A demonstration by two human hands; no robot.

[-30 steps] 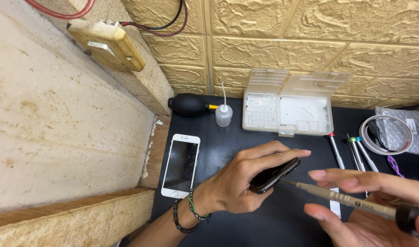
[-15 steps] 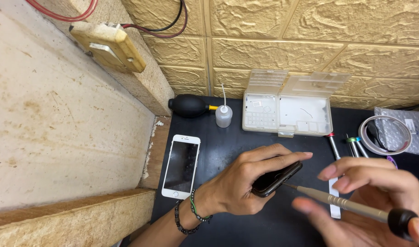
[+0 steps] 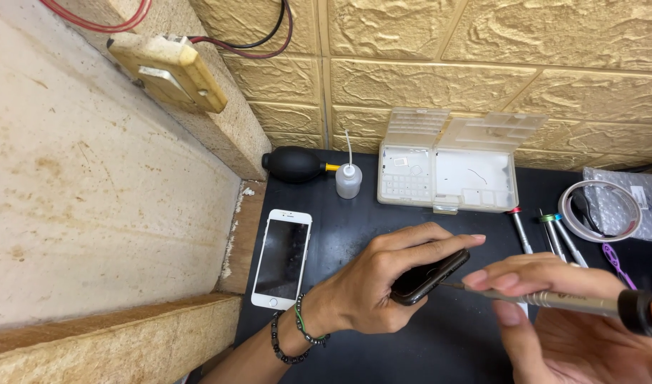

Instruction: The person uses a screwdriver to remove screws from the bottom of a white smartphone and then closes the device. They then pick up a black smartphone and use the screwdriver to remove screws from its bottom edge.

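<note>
Left hand [image 3: 372, 284] closed around a dark phone [image 3: 430, 276], fingers over its top edge, thumb underneath, phone tilted and lifted off the black tabletop [image 3: 383, 227]. Beaded bracelets [image 3: 287, 338] at the left wrist.

Right hand [image 3: 553, 313] pinched around a slim metal screwdriver [image 3: 553, 299] with a black end cap, fingertips [image 3: 482, 279] pressed on the shaft close to the tip. Tip touching the phone's near end, just beside the left fingers; exact contact point too small to make out.

Left of both hands, flat on the tabletop: white phone [image 3: 282, 257], screen up, well apart from the dark one. Behind, near the wall: black rubber air blower [image 3: 294, 164] lying beside a small clear squeeze bottle [image 3: 348, 179] with a thin nozzle. Further right along the wall: open clear plastic parts box [image 3: 450, 178], lid raised against the yellow textured wall [image 3: 482, 71].

Right of the box: several more screwdrivers [image 3: 546, 235] lying side by side with coloured caps, then a coiled white cable [image 3: 600, 210] on a sheet of bubble wrap [image 3: 646, 203]. Purple plastic tool [image 3: 614, 257] near the right edge.

Upper left: aged wall socket [image 3: 171, 71] with red and black wires [image 3: 262, 43]
</note>
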